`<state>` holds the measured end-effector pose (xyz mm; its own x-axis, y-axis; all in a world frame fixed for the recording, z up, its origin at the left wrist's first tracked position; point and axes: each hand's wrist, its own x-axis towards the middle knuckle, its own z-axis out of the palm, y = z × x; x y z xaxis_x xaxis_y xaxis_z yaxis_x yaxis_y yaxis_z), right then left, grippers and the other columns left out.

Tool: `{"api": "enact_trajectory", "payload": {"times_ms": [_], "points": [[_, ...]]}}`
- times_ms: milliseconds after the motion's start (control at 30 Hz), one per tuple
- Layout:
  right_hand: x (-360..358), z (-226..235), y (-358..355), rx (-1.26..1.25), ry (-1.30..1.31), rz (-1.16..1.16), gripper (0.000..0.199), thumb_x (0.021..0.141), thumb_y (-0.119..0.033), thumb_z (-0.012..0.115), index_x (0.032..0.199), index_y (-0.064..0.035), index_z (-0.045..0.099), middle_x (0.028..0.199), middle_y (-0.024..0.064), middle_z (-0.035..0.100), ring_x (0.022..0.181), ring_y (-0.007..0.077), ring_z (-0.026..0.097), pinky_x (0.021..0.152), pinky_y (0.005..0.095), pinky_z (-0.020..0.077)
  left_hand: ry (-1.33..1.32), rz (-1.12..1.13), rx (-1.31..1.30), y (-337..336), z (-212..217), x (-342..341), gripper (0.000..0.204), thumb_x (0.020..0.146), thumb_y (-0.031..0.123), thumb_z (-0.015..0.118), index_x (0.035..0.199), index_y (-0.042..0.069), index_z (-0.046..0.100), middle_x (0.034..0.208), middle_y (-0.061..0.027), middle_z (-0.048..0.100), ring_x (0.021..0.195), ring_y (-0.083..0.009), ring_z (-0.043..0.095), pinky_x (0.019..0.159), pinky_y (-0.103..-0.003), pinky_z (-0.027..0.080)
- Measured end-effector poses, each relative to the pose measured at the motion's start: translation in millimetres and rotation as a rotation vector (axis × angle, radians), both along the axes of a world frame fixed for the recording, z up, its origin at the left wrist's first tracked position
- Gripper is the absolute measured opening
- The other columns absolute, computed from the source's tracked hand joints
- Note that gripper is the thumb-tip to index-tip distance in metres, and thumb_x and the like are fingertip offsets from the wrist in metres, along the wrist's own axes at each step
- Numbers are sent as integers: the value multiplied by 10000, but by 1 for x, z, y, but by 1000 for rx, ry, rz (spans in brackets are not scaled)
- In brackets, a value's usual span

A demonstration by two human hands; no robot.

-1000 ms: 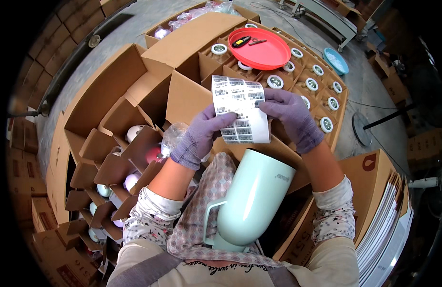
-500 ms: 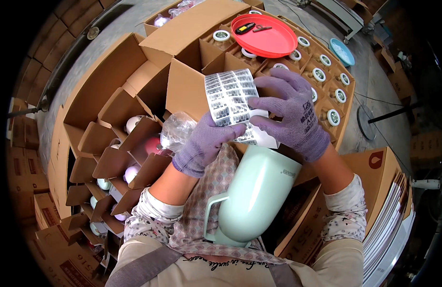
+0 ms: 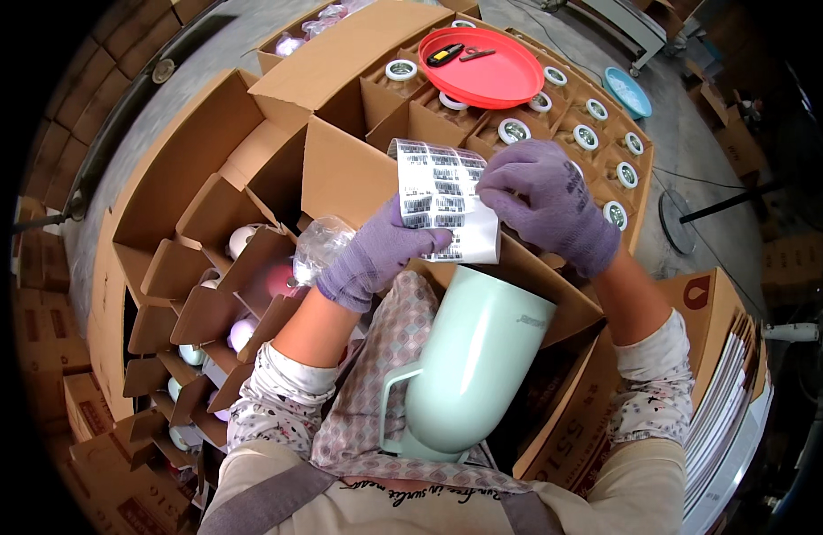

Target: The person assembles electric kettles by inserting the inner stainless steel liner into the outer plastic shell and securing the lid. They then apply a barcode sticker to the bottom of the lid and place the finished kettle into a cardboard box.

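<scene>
My left hand, in a purple knit glove, grips a curled strip of white barcode labels, thumb across its lower front. At the strip's right edge is my gloved right hand, its fingers drawn together in a pinch. Whatever lies between those fingertips is too small to make out. Below the strip, a mint-green jug leans across my lap, its handle to the left and its base end pointing away from me. Just left of my left hand sits a crumpled clear plastic bag.
A divided carton at left holds several coloured jugs. Ahead, a red tray with a yellow-black cutter and scissors rests on a carton of white-rimmed bottles. An open carton stands at right; a blue basin is on the floor.
My right hand has gone from spread fingers to a pinch at the strip's right edge. The label strip has turned and now shows a flatter face.
</scene>
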<state>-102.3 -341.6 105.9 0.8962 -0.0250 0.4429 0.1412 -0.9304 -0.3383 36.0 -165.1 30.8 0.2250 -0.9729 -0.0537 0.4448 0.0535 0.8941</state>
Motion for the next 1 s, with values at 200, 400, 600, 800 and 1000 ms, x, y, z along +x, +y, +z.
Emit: {"api": "enact_trajectory", "payload": {"times_ms": [200,400,600,800,1000], "points": [[-53,-24,13,802,-194,-362,121,870,-101,667,940,-11,708,910,63,698,839,157,644,771,289,518,-495,-47,171,-55,-39,33,606,788,171,805,1300,17,520,1163,-95,669,1011,-183,660,881,-329,537],[-116,-63,59,1345,-60,-592,222,924,-149,642,1060,18,695,977,57,693,866,120,633,813,253,517,-1017,358,443,-38,-12,23,899,712,444,833,1339,-56,426,1166,-210,645,1048,-251,651,897,-351,521],[-122,-26,81,1308,-11,-523,206,923,-124,631,1057,18,698,998,57,692,911,125,633,850,262,506,-1469,241,741,40,-6,-3,732,795,410,766,1290,-58,499,1164,-244,624,1069,-325,629,927,-392,485],[-120,2,106,1194,-4,-353,185,879,-61,636,1025,31,701,1051,102,684,957,152,631,877,282,498,-1101,345,-155,60,18,-68,548,764,259,759,1232,39,577,1324,-208,511,1254,-368,481,1050,-437,379],[-128,18,121,1107,-239,-185,190,818,-40,645,977,37,715,1057,162,665,1026,246,618,930,369,479,-824,128,-487,109,45,-55,703,560,368,883,1145,62,641,1269,-245,540,1236,-479,471,1045,-559,369]]}}
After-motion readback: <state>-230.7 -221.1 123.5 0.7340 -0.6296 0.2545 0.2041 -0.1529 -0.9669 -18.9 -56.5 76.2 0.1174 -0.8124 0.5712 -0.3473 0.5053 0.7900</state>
